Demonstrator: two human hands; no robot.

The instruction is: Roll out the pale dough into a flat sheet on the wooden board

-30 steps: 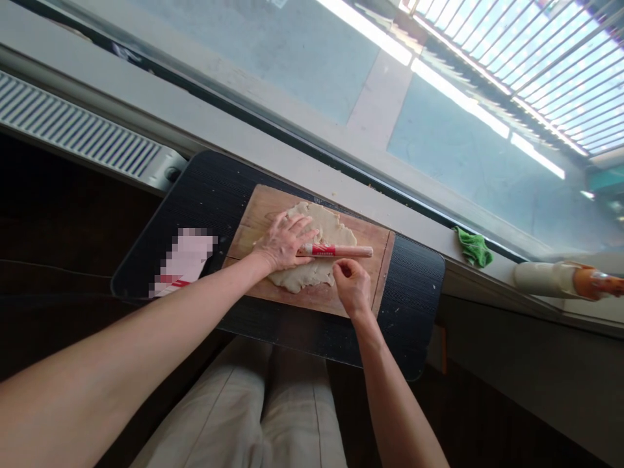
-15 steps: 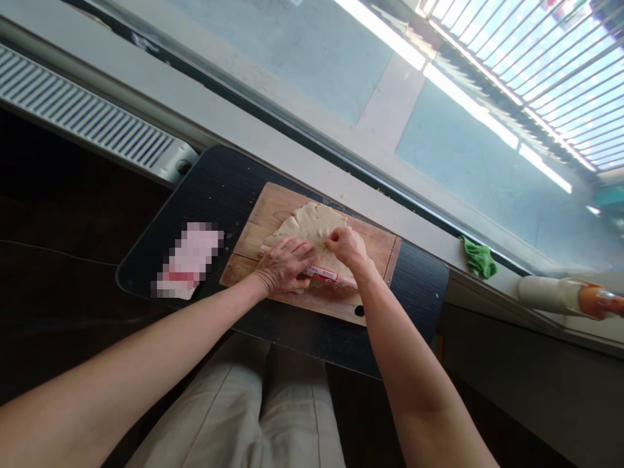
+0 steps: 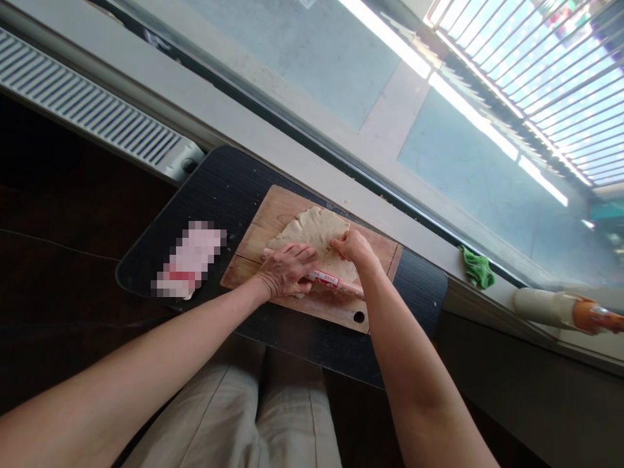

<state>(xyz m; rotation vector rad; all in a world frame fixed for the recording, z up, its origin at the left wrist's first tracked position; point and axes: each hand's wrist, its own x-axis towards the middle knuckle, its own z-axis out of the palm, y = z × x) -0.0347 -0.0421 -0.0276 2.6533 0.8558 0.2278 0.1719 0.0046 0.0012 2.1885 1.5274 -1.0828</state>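
A flattened sheet of pale dough (image 3: 312, 227) with an uneven edge lies on a wooden cutting board (image 3: 258, 224). Across its near part rests a rolling pin (image 3: 348, 286) with a red-and-white label. My left hand (image 3: 287, 270) is closed over the pin's left part, covering much of it. My right hand (image 3: 355, 248) bends over the right side of the dough, its thumb and fingertips pinched together at the surface. Whatever is between those fingertips is too small to make out.
The board sits on a black table (image 3: 195, 195) with rounded corners. On its left lies a blurred-out pinkish item (image 3: 195, 250). A windowsill (image 3: 385, 211) with crumbs runs behind, holding a green cloth (image 3: 478, 266) and a white cylindrical object (image 3: 541, 307). A radiator (image 3: 97, 107) stands left.
The view shifts slightly. Both hands keep almost the same places, the left over the rolling pin and the right pinched at the dough.
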